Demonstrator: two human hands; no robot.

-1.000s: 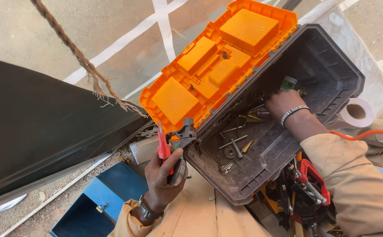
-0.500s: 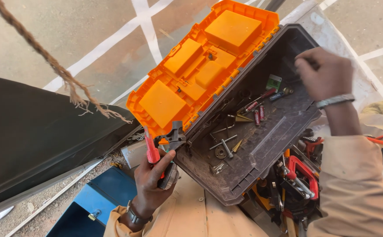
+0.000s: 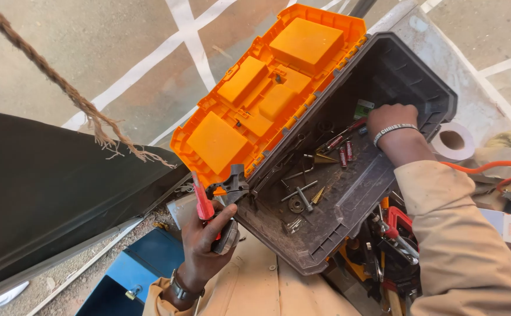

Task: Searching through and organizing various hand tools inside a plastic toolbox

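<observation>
Since a moment ago our right hand has slid back toward the far corner of the dark plastic toolbox, fingers hidden. Our left hand clamps red-handled pliers at its near corner, beside the orange lid. We should sift slowly.

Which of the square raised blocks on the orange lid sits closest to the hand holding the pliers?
The lowest block, at the lid's bottom-left corner. It sits just above the left hand gripping the red-handled pliers; the other blocks lie farther up the lid.
</observation>
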